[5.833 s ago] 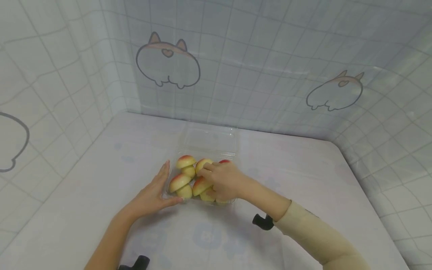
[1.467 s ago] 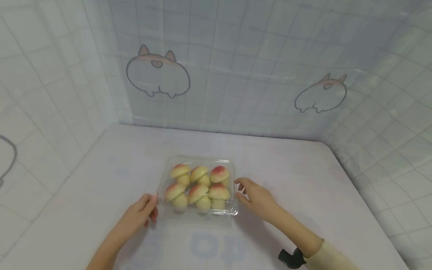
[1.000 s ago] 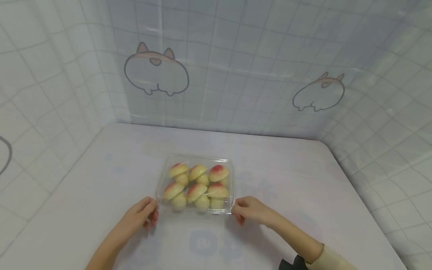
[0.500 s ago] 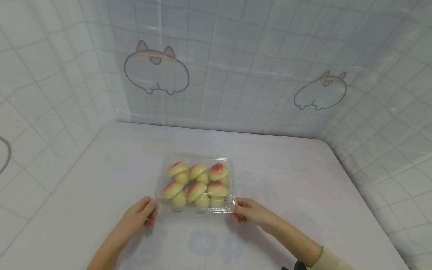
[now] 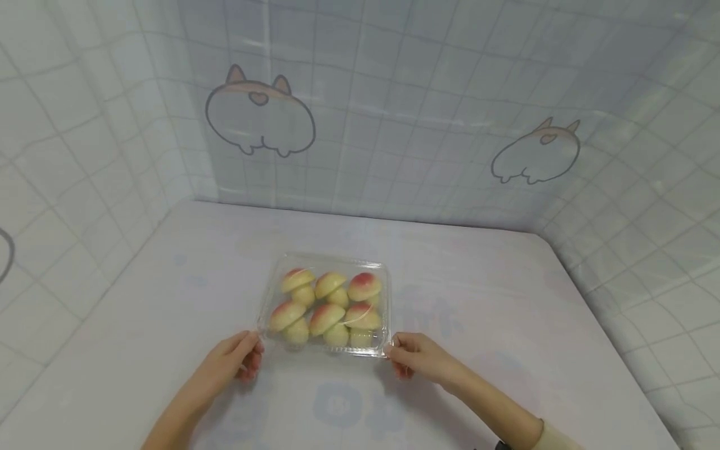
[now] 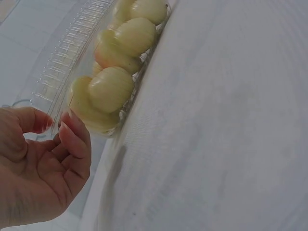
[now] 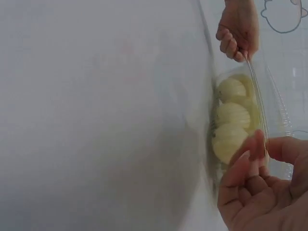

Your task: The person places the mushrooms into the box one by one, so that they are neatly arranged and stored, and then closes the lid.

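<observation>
A clear plastic clamshell box [image 5: 365,353] sits on the table with its lid down. Inside, in two rows, are several mushroom-shaped yellow pieces [image 5: 327,319] with red-blushed caps. My left hand [image 5: 233,357] pinches the rim at the front left corner; in the left wrist view the thumb and fingers of that hand [image 6: 48,161] meet at the lip. At the front right corner my right hand [image 5: 419,359] pinches the rim between thumb and bent fingers, as the right wrist view shows of the hand [image 7: 262,190].
A white patterned cloth covers the table [image 5: 467,287]. Tiled-pattern curtains [image 5: 405,125] with cartoon animals rise behind and along both sides. A small black object [image 5: 502,445] shows by the right sleeve [image 5: 554,439] at the bottom edge.
The lid was folded back earlier, with my right hand among the pieces; now it covers them. My right hand has moved from the box's right side to its front right corner and pinches there.
</observation>
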Demonstrator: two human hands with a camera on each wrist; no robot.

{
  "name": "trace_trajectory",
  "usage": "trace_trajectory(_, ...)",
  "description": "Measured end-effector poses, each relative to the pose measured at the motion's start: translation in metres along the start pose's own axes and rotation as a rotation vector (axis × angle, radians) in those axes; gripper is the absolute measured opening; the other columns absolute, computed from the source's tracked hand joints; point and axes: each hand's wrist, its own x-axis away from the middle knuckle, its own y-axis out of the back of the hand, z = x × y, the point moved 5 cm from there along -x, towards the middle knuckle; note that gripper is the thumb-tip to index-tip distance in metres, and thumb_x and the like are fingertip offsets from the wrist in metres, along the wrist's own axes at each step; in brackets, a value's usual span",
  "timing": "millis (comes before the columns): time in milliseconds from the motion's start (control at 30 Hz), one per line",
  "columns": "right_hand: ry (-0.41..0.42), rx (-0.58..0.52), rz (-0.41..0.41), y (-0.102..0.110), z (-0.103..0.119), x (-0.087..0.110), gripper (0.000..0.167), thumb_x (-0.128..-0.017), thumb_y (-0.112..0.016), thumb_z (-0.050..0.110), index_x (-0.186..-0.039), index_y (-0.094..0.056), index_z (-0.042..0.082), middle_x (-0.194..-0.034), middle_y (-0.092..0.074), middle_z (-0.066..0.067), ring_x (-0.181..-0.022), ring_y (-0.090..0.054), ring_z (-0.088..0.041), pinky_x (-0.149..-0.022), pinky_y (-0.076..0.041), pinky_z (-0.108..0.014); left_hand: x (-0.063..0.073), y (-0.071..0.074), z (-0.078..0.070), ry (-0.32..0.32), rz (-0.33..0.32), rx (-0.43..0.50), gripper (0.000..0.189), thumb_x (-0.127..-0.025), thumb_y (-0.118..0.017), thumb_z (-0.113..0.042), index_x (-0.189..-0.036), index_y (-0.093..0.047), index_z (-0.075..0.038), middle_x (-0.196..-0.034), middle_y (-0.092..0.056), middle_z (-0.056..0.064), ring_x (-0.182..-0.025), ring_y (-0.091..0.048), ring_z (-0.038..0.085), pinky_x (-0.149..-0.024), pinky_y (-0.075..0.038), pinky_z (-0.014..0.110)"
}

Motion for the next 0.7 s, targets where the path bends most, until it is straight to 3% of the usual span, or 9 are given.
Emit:
trace_trajectory(133,0.048,0.199,-0.058,0.007,0.007,0.002,0.026,-0.097,-0.056,0.029,-0.090,-0.059,0.004,-0.067,-0.060,0.001,-0.062,-0.054,-0.012,-0.056,-0.045,-0.024,0.001,0.000,0.000,0.015,-0.012,-0.005,0.035,-0.105,-0.038,-0.026,-0.097,-0.054,0.005,-0.073,-0.054,0.005,-0.062,-0.054,0.013,-0.056,-0.050,0.026)
trace_trajectory(200,0.068,0.300,-0.103,0.011,0.011,0.003,0.025,-0.097,-0.056,0.032,-0.096,-0.060,0.008,-0.069,-0.061,0.002,-0.062,-0.054,-0.011,-0.056,-0.045,-0.025,0.004,0.003,-0.001,0.018,-0.028,-0.053,0.037,-0.105,-0.039,-0.029,-0.099,-0.055,0.004,-0.073,-0.055,0.005,-0.063,-0.054,0.013,-0.056,-0.049,0.026)
trace_trajectory(333,0.103,0.464,-0.222,0.018,0.019,0.005,0.031,-0.096,-0.058,0.037,-0.108,-0.059,0.008,-0.075,-0.062,0.005,-0.066,-0.055,-0.010,-0.057,-0.046,-0.027,0.010,0.017,-0.006,0.010,-0.085,-0.263,0.043,-0.104,-0.039,-0.039,-0.109,-0.055,0.001,-0.079,-0.058,0.004,-0.068,-0.056,0.014,-0.058,-0.049,0.027)
trace_trajectory(533,0.146,0.599,-0.371,0.020,0.029,0.006,0.038,-0.092,-0.065,0.034,-0.120,-0.058,0.009,-0.097,-0.066,0.004,-0.087,-0.063,-0.015,-0.070,-0.051,-0.032,0.014,0.035,-0.024,-0.167,-0.224,-0.620,0.052,-0.102,-0.041,-0.043,-0.118,-0.053,0.005,-0.096,-0.064,0.009,-0.084,-0.062,0.024,-0.068,-0.051,0.041)
trace_trajectory(600,0.152,0.619,-0.388,0.018,0.030,0.006,0.041,-0.092,-0.065,0.031,-0.125,-0.057,0.009,-0.106,-0.066,0.001,-0.096,-0.064,-0.018,-0.077,-0.052,-0.037,0.014,0.035,-0.029,-0.193,-0.256,-0.671,0.055,-0.101,-0.042,-0.046,-0.120,-0.053,0.005,-0.101,-0.064,0.012,-0.088,-0.063,0.028,-0.070,-0.052,0.046)
trace_trajectory(700,0.161,0.633,-0.386,0.014,0.030,0.004,0.044,-0.093,-0.065,0.026,-0.131,-0.054,0.007,-0.115,-0.066,-0.003,-0.104,-0.063,-0.021,-0.083,-0.052,-0.041,0.012,0.031,-0.033,-0.181,-0.237,-0.680,0.060,-0.100,-0.042,-0.049,-0.124,-0.051,0.006,-0.107,-0.063,0.014,-0.093,-0.062,0.032,-0.070,-0.051,0.049)
